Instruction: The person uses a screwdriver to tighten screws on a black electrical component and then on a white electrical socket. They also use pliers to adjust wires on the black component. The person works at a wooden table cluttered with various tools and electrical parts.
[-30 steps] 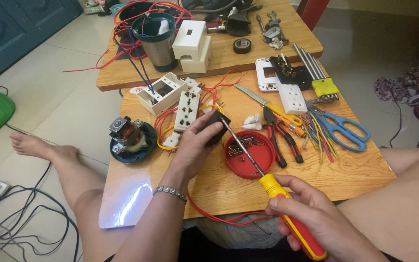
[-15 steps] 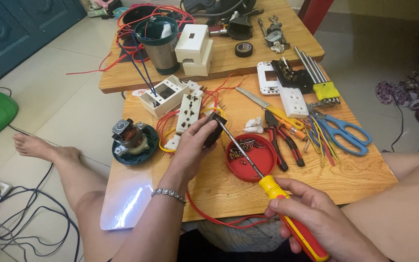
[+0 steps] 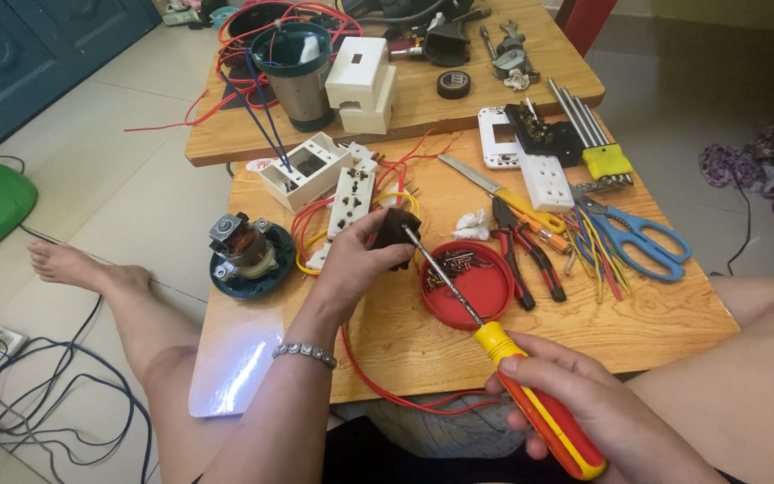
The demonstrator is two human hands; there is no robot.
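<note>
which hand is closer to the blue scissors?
Right. The right hand grips the screwdriver handle at the table's near edge, below and left of the blue scissors. The left hand holds a small dark part further left, beyond the red lid.

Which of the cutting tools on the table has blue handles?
The scissors, lying open at the right side of the wooden table. The pliers beside the red lid have red-and-black handles, and the knife has a yellow one.
</note>
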